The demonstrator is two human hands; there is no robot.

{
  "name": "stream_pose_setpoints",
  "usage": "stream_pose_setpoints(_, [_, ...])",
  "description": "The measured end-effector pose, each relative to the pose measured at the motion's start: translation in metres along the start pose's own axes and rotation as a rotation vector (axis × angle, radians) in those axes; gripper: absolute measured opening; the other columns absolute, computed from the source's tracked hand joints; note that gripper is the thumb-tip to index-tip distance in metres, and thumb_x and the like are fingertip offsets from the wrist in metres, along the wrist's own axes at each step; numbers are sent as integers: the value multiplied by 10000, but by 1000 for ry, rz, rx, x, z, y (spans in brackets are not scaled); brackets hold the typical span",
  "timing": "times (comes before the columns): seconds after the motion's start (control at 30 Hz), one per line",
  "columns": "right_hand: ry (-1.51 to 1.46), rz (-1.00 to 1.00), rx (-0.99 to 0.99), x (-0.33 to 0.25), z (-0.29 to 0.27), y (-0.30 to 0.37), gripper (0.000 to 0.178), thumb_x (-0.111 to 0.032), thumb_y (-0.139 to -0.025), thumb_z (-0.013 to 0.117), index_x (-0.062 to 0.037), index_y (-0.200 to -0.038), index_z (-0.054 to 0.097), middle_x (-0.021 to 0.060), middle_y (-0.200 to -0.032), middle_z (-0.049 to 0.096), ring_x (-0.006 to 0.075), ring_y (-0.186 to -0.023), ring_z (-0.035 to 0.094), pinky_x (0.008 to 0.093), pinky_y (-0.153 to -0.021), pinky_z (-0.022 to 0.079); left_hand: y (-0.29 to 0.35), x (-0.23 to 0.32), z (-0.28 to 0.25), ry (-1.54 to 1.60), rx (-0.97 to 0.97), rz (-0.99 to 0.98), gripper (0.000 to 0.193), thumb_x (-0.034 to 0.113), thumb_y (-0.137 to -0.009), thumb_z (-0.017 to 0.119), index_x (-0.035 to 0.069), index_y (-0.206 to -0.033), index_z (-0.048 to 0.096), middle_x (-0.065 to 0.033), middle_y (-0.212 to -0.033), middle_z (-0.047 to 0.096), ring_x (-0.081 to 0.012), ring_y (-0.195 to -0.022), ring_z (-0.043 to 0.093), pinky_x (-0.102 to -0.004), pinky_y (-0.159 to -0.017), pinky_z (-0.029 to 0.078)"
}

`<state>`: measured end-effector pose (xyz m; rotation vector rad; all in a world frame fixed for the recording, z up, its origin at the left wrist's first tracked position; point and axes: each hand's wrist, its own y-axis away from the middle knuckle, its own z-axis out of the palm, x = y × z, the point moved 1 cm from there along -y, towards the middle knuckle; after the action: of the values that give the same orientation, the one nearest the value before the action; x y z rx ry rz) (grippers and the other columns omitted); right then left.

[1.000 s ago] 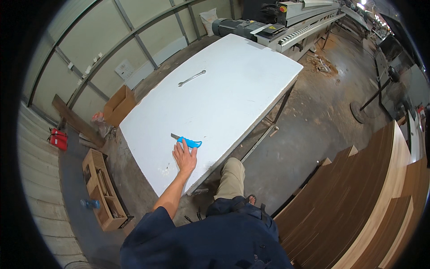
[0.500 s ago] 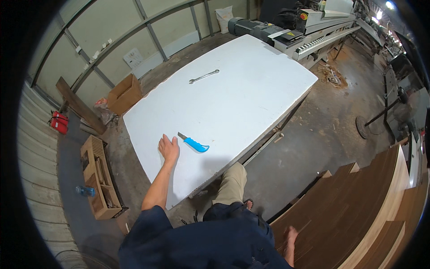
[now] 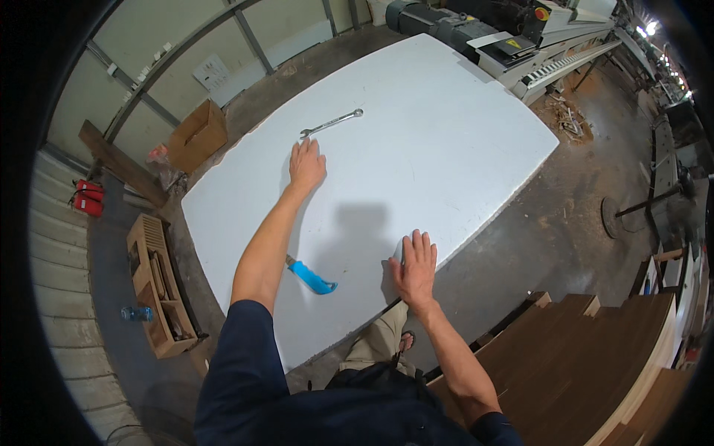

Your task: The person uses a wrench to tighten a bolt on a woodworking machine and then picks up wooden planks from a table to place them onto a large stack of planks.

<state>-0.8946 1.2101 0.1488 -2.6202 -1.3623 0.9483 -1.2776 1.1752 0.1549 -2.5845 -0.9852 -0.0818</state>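
My left hand point(image 3: 306, 165) reaches far over a white tabletop point(image 3: 461, 141), its fingertips at the near end of a silver combination wrench point(image 3: 332, 123). The fingers are stretched out and do not wrap round the wrench. By the table's near right edge, my right hand point(image 3: 416, 267) rests with fingers extended and thumb apart, holding nothing. A blue-handled utility knife point(image 3: 312, 278) lies on the white surface between my arms; my left forearm partly covers its blade end.
Dark brown boards point(image 3: 550, 357) are stacked at the lower right. A machine with a grey motor point(image 3: 439, 30) stands beyond the table. To the left are a cardboard box point(image 3: 198, 136), a wooden rack point(image 3: 160, 290) and red fire extinguishers point(image 3: 88, 198).
My left hand has moved forward from beside the knife to the wrench. My right hand has come up from beside the boards to the table edge. The view has shifted slightly.
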Motion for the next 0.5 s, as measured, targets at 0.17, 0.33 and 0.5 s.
stream_pose_setpoints(0.17, [81, 10, -82, -9, -6, -15, 583, -328, -890, 586, -28, -1378, 477, 212, -1476, 383, 409, -1380, 321, 567, -1110, 231, -63, -12, 17, -116, -25, -9, 461, 120, -839, 565, 8, -1284, 526, -212, -1291, 555, -441, -1261, 440, -544, -1069, 337])
stream_pose_setpoints(0.33, [79, 34, -80, -2, -6, -16, 603, -344, -873, 589, -56, -1390, 475, 179, -1483, 381, 391, -1377, 330, 563, -1097, 249, -78, 13, 18, -47, -230, -112, 216, 36, -798, 548, -2, -1001, 610, -199, -1077, 616, -380, -1073, 557, -489, -953, 437])
stream_pose_setpoints(0.5, [74, 18, -51, -6, -10, -15, 597, -349, -863, 586, -57, -1375, 492, 174, -1464, 412, 380, -1376, 332, 547, -1100, 253, -20, 41, 5, -45, -320, -125, 204, 52, -808, 544, -15, -996, 585, -237, -1025, 614, -361, -928, 606, -477, -746, 502])
